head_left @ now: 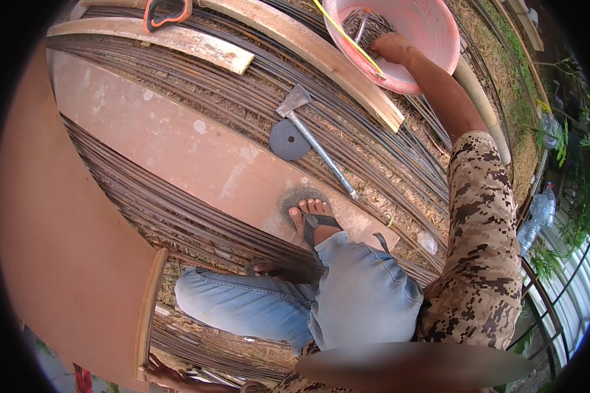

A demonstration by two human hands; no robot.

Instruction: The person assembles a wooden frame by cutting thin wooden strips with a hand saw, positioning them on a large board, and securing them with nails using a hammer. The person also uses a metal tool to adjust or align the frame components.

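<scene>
My right hand [391, 47] reaches down inside a pinkish-red bucket [432, 39] at the upper right. Its fingers curl at the edge of a heap of nails [372, 27]; what they hold, if anything, is hidden. A yellow handle [337, 29] crosses the bucket's mouth. At the lower left, my left hand [164, 374] grips the wood-framed edge of a large brown plywood panel [72, 242] that stands up beside me; part of that hand is out of sight. In the middle lie a metal-handled hatchet [321, 154] and a dark cutting disc [290, 139].
Long steel rods [196, 82] cover the ground. Across them lies a flat brown board [170, 134], under my sandalled foot [314, 219]. Wooden planks [308, 49] and an orange-and-black saw handle [167, 13] are at the far side. Plastic bottles [537, 216] lie at the right.
</scene>
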